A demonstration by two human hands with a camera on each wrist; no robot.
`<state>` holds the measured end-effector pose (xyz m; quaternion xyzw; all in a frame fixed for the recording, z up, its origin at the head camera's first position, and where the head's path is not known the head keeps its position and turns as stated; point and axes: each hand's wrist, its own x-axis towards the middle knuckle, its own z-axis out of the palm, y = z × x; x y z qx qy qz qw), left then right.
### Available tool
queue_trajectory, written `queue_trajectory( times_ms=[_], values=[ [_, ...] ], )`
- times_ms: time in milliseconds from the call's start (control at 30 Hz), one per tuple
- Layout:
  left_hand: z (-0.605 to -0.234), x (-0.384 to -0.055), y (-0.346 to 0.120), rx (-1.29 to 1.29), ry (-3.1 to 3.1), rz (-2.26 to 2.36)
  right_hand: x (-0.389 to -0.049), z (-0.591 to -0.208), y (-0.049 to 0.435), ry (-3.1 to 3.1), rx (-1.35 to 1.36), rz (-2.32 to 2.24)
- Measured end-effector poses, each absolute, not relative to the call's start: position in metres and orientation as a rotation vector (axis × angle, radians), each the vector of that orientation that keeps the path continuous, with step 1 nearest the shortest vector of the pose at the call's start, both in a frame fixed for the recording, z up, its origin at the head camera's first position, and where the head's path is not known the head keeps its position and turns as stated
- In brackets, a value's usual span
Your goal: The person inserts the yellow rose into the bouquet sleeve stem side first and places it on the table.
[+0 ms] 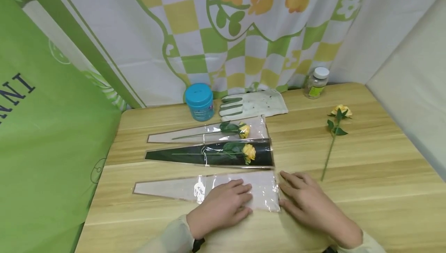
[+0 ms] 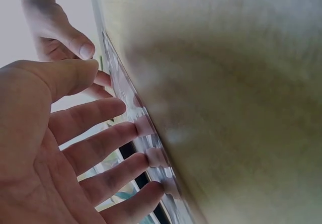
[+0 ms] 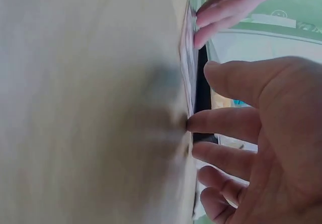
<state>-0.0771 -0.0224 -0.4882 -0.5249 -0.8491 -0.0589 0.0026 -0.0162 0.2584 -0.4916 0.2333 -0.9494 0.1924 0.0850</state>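
wooden surface (image 1: 376,202), patterned curtain (image 1: 188,16) behind. at the frame's lower centre, the left hand (image 1: 224,207), fingers extended, rests on a flat clear bag (image 1: 263,191); the right hand (image 1: 309,202), fingers loosely spread, is at the bag's right end. two bags (image 1: 189,157) with yellow roses (image 1: 249,151) lie above it, a loose rose (image 1: 339,131) at right.

You face a patterned curtain (image 1: 251,47) behind the light wooden table (image 1: 390,171) — white, checked in green and yellow, with orange motifs near the top. On your left hangs a green cloth (image 1: 48,105) with dark lettering (image 1: 13,90). The pale surface (image 1: 411,63) on your right is perhaps a wall — its plain face shows you little detail.
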Motion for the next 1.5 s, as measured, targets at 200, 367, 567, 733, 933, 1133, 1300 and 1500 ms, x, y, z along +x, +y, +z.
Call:
queue_trajectory(
  times_ms=[200, 367, 567, 733, 933, 1133, 1300, 1500],
  values=[
    [-0.488, -0.076, -0.024, -1.646, -2.635, -0.173, -0.013, -0.495, 0.253, -2.833, 0.676, 0.652],
    [-0.486, -0.074, -0.025, -1.606, -2.7, -0.172, -0.014, -0.494, 0.251, -2.807, 0.691, 0.728],
    [-0.486, -0.075, -0.022, -1.495, -2.786, -0.327, -0.021, -0.49, 0.247, -2.77, 0.706, 0.931],
    [-0.486, -0.083, -0.008, -0.928, -2.877, -1.742, -0.027, -0.477, 0.242, -2.772, 0.611, 1.222],
    [-0.484, -0.087, 0.005, -0.048, -2.325, -2.934, -0.034, -0.464, 0.226, -2.718, 0.723, 1.292],
    [-0.489, -0.087, 0.005, 0.185, -2.236, -3.037, -0.041, -0.465, 0.215, -2.671, 0.821, 1.32],
    [-0.493, -0.088, 0.002, 0.182, -2.242, -3.014, -0.045, -0.47, 0.216, -2.667, 0.828, 1.36],
    [-0.496, -0.09, -0.002, 0.137, -2.275, -2.951, -0.05, -0.472, 0.235, -2.716, 0.797, 1.432]
  ],
)
